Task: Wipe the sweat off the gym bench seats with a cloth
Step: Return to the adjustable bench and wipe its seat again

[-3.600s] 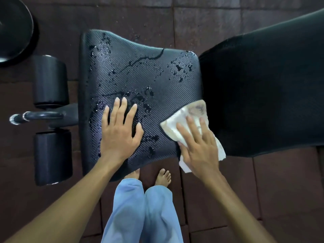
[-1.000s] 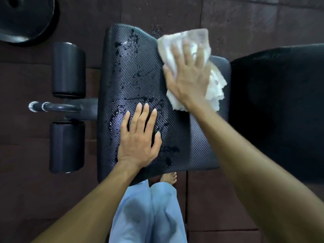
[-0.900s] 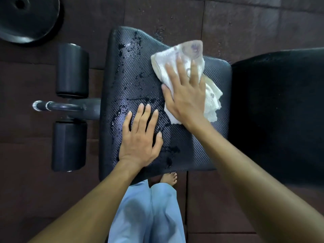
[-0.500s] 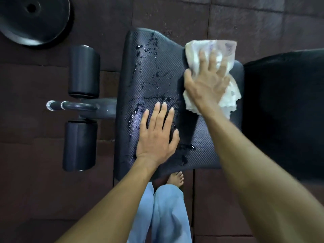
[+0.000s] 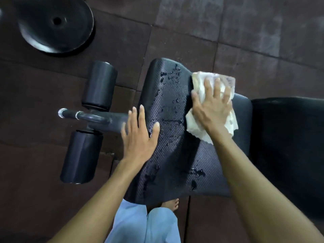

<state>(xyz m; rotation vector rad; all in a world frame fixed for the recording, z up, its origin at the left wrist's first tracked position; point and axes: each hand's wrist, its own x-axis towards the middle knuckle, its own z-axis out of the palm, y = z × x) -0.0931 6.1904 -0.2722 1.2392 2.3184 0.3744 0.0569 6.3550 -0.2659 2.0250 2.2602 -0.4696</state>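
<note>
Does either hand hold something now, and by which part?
The right hand presses the white cloth flat on the seat, fingers spread over its middle; no closed grip. The left hand rests flat on the seat, holding nothing.

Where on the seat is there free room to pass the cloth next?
The wet middle strip of the black textured seat pad, between the left hand and the crumpled white cloth under the right hand, and the near edge. Crowded: both sides.
</note>
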